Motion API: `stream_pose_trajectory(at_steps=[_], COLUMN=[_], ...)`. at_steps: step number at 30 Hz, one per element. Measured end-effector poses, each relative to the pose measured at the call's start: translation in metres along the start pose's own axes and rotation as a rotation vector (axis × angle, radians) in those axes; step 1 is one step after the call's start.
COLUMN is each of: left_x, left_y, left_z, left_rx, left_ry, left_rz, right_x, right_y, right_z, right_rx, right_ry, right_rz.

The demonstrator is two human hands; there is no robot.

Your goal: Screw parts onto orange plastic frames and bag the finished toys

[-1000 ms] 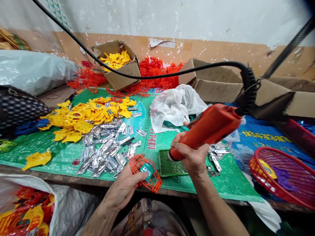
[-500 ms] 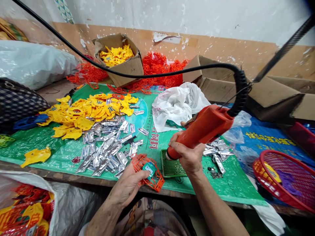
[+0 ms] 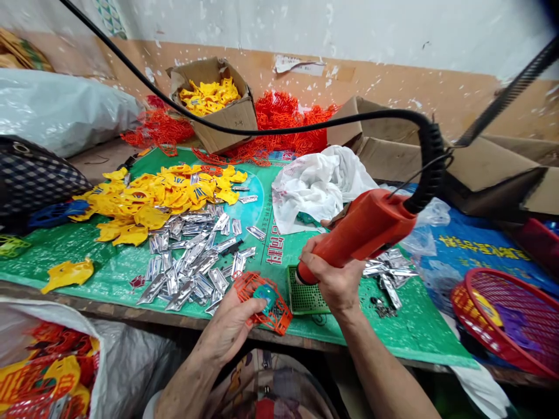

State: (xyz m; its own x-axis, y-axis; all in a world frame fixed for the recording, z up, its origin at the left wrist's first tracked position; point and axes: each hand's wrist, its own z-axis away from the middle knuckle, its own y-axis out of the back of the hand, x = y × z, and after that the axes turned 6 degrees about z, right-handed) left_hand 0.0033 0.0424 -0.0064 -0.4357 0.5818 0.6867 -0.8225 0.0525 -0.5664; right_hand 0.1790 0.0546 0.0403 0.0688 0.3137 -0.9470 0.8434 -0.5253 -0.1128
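My left hand (image 3: 233, 323) is closed on an orange plastic lattice piece (image 3: 279, 317) near the table's front edge. A small teal part (image 3: 265, 295) lies on that lattice, with my thumb pressed against it. My right hand (image 3: 336, 279) is wrapped around a red electric screwdriver (image 3: 362, 227), tilted with its dark tip end down and left. That tip hangs over a green perforated tray (image 3: 301, 297), and I cannot tell whether it touches. Shiny silver plastic pieces (image 3: 192, 270) lie heaped to the left of my left hand. Beyond them is a pile of yellow plastic pieces (image 3: 166, 195).
A black cable (image 3: 279, 129) arches from the screwdriver across the view. Behind stand a cardboard box (image 3: 236, 125) of yellow parts, orange lattice pieces (image 3: 279, 116) and a white plastic bag (image 3: 314, 186). On the right are a red basket (image 3: 502, 343) and small dark screws (image 3: 383, 307).
The view has shifted slightly. The lattice and its teal part have tilted a little in my left hand. My right hand keeps the screwdriver in nearly the same place.
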Motion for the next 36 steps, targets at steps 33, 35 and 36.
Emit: stream_pose_trajectory(at_steps=[33,35,36], left_x=[0.001,0.000,0.001], left_y=[-0.001,-0.001,-0.001], left_z=[0.002,0.001,0.001], left_rx=[-0.147,-0.151,-0.147], left_ry=[-0.014,-0.026,-0.029], left_rz=[0.105,0.099,0.095], right_x=[-0.049,-0.048,-0.047], right_y=[-0.009,-0.010,-0.011], right_z=[0.030,0.031,0.031], right_rx=[-0.294,-0.292,-0.293], right_ry=[-0.080,-0.082,-0.089], right_rz=[-0.386,-0.402,-0.413])
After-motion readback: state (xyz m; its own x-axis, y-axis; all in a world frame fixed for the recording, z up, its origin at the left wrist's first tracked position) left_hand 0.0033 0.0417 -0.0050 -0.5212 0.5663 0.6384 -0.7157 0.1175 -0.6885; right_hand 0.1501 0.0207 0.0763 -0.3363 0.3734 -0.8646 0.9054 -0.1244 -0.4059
